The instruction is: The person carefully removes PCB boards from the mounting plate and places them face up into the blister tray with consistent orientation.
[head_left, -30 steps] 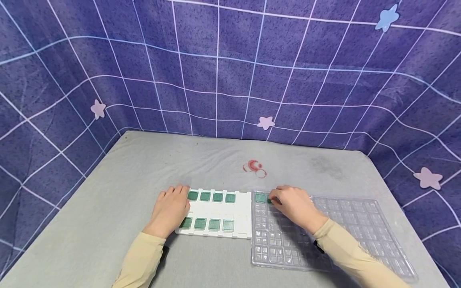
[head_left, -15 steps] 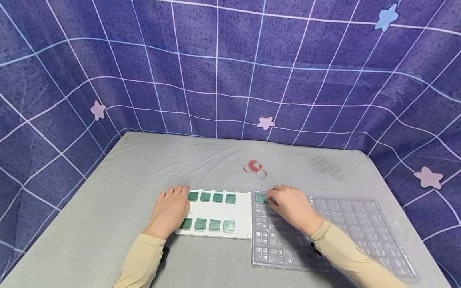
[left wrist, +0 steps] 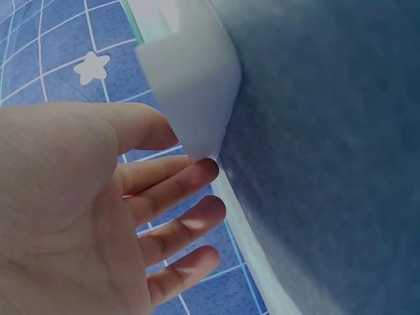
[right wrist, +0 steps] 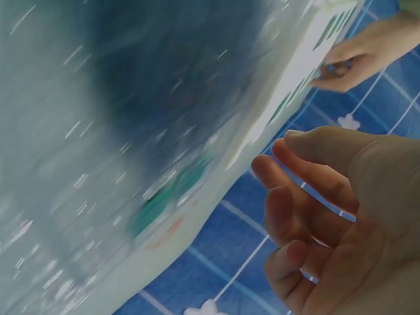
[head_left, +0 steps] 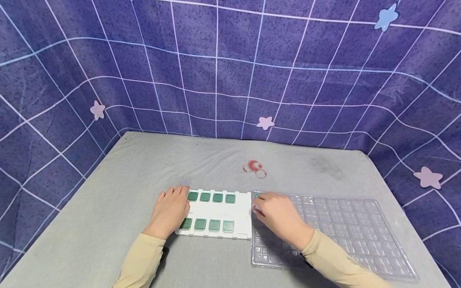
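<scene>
Two rows of small green circuit boards (head_left: 214, 225) lie in a white tray (head_left: 243, 216). My left hand (head_left: 171, 210) holds that tray at its left end; in the left wrist view the thumb and index finger (left wrist: 190, 172) pinch its corner. To its right lies a clear plastic blister tray (head_left: 345, 236) with many pockets. My right hand (head_left: 282, 216) hovers over the blister tray's left edge, fingers loosely bent with nothing between them. Beneath it, green boards (right wrist: 170, 197) show blurred in the blister tray's corner in the right wrist view; the hand mostly hides them in the head view.
A grey cloth (head_left: 180, 160) covers the table, with red ring marks (head_left: 255, 168) behind the trays. Purple gridded curtains (head_left: 201, 80) with star shapes enclose the back and sides. The two trays lie side by side, nearly touching.
My right hand has let go of a green board in the blister tray's back row and moved left toward the white tray. My left hand has stayed put.
</scene>
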A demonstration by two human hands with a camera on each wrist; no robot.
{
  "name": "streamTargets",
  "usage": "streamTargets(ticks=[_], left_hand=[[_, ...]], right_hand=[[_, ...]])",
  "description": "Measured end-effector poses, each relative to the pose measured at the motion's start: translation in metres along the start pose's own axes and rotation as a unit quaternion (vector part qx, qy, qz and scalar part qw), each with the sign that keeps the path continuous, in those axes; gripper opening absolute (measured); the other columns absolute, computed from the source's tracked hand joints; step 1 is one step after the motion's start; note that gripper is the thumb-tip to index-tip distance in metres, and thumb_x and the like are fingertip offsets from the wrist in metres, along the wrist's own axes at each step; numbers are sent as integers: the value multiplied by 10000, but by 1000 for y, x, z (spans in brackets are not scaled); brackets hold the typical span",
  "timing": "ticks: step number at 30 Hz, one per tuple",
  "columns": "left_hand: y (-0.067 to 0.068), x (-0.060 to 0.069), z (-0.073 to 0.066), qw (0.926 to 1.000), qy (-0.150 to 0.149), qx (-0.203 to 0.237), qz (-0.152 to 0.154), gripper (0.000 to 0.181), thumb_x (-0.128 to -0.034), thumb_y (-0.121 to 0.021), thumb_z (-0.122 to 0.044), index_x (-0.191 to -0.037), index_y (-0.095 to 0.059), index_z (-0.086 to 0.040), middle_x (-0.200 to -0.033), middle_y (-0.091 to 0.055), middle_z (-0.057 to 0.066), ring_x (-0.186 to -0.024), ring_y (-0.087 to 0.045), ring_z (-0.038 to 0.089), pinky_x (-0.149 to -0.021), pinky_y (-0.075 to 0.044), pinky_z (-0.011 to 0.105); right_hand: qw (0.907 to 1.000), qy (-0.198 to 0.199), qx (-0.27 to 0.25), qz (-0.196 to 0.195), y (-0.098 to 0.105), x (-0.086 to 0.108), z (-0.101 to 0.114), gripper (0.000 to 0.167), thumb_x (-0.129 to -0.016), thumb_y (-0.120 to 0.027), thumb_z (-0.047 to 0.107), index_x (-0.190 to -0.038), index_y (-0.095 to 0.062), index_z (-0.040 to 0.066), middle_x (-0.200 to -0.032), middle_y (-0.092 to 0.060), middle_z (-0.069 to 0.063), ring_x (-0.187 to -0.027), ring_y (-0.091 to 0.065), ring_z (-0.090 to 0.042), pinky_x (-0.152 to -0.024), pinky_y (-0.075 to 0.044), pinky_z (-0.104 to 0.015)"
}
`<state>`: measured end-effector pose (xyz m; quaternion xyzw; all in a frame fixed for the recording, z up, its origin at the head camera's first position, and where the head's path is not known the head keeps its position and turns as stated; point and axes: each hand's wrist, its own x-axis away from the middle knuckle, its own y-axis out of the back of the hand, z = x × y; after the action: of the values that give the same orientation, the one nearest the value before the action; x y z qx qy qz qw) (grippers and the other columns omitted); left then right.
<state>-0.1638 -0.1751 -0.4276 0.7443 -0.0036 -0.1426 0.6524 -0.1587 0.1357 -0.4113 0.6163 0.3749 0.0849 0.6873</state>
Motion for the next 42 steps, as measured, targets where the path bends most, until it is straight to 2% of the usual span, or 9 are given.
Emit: streamTargets(ticks=[8,15,18,27,42], left_hand=[[1,0,0,10000,30,-23,70,353,-962,-571,-131,-1291,-613,-10,-1198,-674,146,-1089,-602,348,-878,-455,494],[1,0,0,10000,28,-20,85,356,-964,-571,-133,-1295,-611,-9,-1203,-675,148,-1097,-601,350,-882,-454,498],[1,0,0,10000,27,-25,66,355,-963,-571,-132,-1292,-613,-7,-1200,-676,151,-1096,-603,351,-882,-455,500],[1,1,0,10000,9,17,-21,348,-958,-560,-122,-1281,-618,-5,-1193,-680,147,-1086,-606,345,-871,-456,489],[0,1,-1,10000,-4,-19,-97,326,-954,-574,-119,-1257,-627,-12,-1160,-688,142,-1059,-613,340,-848,-460,479]], right_hand=[[9993,344,-36,102,-1,-6,31,167,-762,-862,215,-872,-737,205,-840,-717,96,-780,-666,-107,-687,-551,-288],[9984,510,98,216,-2,-9,52,240,-772,-857,399,-874,-731,221,-807,-692,121,-718,-611,-73,-622,-490,-236],[9976,605,185,266,-4,-9,58,259,-774,-848,431,-864,-716,227,-785,-667,119,-716,-600,-74,-601,-462,-229],[9952,723,619,243,-11,-10,64,244,-766,-851,411,-847,-704,235,-796,-671,114,-748,-615,-90,-617,-460,-235],[9948,841,569,45,-13,-11,69,241,-755,-855,382,-818,-688,220,-751,-653,101,-688,-604,-99,-578,-444,-231]])
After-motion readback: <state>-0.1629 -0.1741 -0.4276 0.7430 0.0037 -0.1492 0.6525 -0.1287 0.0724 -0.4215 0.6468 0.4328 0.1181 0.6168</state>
